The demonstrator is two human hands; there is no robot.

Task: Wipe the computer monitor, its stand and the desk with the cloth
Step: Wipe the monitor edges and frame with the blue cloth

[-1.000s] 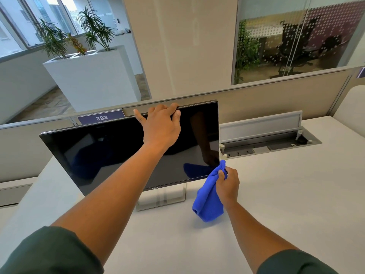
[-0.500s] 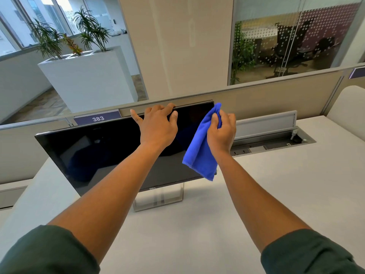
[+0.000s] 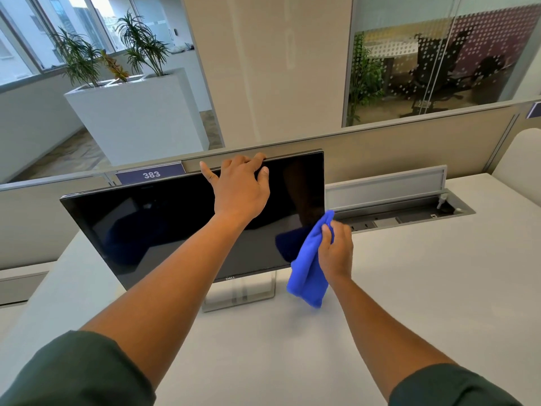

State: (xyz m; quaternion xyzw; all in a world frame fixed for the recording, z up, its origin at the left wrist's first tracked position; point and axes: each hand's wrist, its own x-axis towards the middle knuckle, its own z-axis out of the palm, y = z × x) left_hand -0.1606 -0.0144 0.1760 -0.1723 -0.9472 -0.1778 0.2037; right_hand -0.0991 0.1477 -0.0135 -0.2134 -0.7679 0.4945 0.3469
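Note:
A black computer monitor point(image 3: 164, 227) with a dark screen stands on a silver stand point(image 3: 243, 294) on the white desk point(image 3: 424, 288). My left hand point(image 3: 238, 191) grips the monitor's top edge, fingers curled over it. My right hand point(image 3: 335, 250) holds a blue cloth point(image 3: 310, 273) bunched against the lower right side edge of the monitor. The cloth hangs down past the screen's bottom corner, above the desk. Part of the stand is hidden behind my left forearm.
An open cable tray point(image 3: 404, 212) with a raised lid is set into the desk right of the monitor. A beige partition point(image 3: 409, 153) with a "383" label point(image 3: 150, 174) runs behind. A white planter box point(image 3: 134, 112) stands beyond the partition.
My right hand with the cloth went from the lower right edge up to the top right corner, then back down the edge. My left hand stayed on the top edge.

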